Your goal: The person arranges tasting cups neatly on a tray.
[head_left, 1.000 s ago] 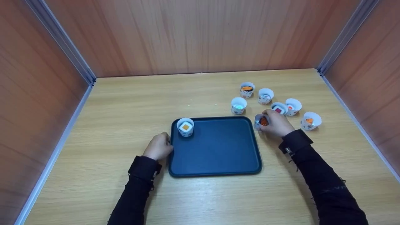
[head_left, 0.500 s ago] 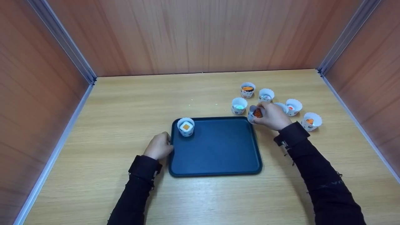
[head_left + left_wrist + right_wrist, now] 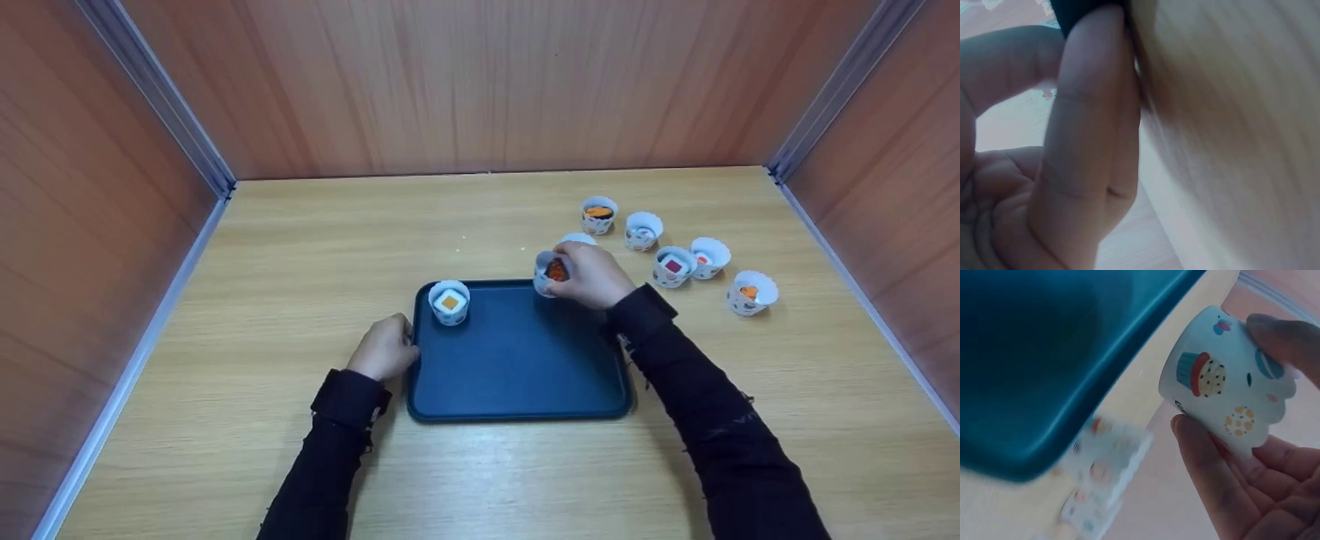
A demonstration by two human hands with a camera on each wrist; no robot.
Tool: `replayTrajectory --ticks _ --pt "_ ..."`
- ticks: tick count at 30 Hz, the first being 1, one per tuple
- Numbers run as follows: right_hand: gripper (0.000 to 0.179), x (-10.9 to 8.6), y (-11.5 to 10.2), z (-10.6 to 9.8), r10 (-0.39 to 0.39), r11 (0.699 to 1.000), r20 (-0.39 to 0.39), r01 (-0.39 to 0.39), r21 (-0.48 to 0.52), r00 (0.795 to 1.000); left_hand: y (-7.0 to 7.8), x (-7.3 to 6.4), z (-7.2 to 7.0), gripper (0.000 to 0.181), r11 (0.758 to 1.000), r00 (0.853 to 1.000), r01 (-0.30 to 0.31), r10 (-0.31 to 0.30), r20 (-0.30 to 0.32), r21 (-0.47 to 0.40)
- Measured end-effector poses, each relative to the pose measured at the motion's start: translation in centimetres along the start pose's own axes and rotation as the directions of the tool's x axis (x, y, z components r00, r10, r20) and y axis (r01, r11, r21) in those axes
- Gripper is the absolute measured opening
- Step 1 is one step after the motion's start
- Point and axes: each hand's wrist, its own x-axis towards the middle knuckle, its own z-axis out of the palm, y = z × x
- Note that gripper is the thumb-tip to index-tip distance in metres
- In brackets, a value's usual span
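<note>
Right hand (image 3: 592, 279): grip clamped on a paper baking cup (image 3: 542, 282), thumb and fingers against its sides. Cup appears at the far rim of the tray, right of middle; the right wrist view has it off the counter and clear of the tray. Scalloped rim, printed outside: a cupcake in a blue case, a yellow ring, other small motifs. Dark red-orange filling (image 3: 556, 270) inside.

Left hand (image 3: 384, 346): grip pinched on the left edge of the dark blue tray (image 3: 517, 360). Left wrist view close and soft; fingertips meet at a dark edge.

Tray lies flat on the wood-grain counter (image 3: 285, 277). In its far left corner stands a second cup (image 3: 450, 314), holding a white piece with an orange square on top.

Counter beyond the tray and to the right: a loose group of like cups. One with orange-and-dark filling (image 3: 598, 226); a pale one (image 3: 642, 240); one with a dark red square on white (image 3: 670, 278); touching or just beside it, one with a red bit (image 3: 712, 271); farthest right, one with an orange piece (image 3: 744, 304). Another, its rim (image 3: 578, 238) showing, sits mostly hidden behind the right hand; contents cannot be told.
</note>
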Motion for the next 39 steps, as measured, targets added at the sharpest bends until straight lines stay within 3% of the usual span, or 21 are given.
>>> replayTrajectory --ticks 6,13,20,31,39 --pt "0.058 1.4 -2.0 2.1 -0.032 0.999 0.038 0.033 -0.027 0.999 0.1 0.1 0.0 0.018 1.0 1.0 -0.003 0.003 -0.008 0.006" --pt "0.06 2.2 -4.0 4.4 0.004 0.998 0.127 0.003 -0.061 0.992 0.0 0.0 0.0 0.017 1.0 1.0 -0.003 0.003 -0.012 0.011" --pt "0.06 2.5 -4.6 5.8 0.012 0.997 0.154 0.001 -0.081 0.988 0.0 0.0 0.1 0.019 1.0 1.0 -0.007 0.007 -0.008 0.015" --pt "0.073 2.0 -4.0 6.2 -0.046 0.993 0.117 0.057 -0.099 0.992 0.1 0.1 0.0 0.017 0.999 1.0 0.002 -0.001 -0.009 0.033" --pt "0.093 1.7 -2.6 4.4 -0.097 0.984 0.015 0.099 -0.147 0.995 0.0 0.0 0.0 0.017 0.999 1.0 -0.011 0.011 -0.004 0.037"
